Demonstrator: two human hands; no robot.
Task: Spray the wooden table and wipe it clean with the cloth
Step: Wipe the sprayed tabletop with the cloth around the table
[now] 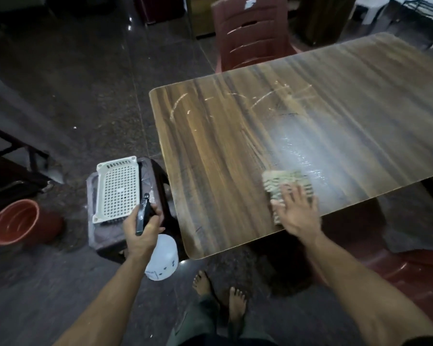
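Note:
The wooden table (235, 151) fills the right half of the view, with white smears near its far left part and a wet sheen toward the near right edge. A beige striped cloth (283, 182) lies on the table near its front edge. My right hand (298, 213) presses flat on the cloth with fingers spread. My left hand (141, 231) holds a spray bottle (161, 258) by its black trigger head, off the table's left corner; the white bottle body hangs below the hand.
A dark plastic stool (158, 176) stands left of the table with a white perforated tray (118, 189) on it. An orange bucket (18, 222) sits on the floor at left. Red plastic chairs stand behind the table (250, 33) and at lower right (410, 275). My bare feet (220, 295) are below.

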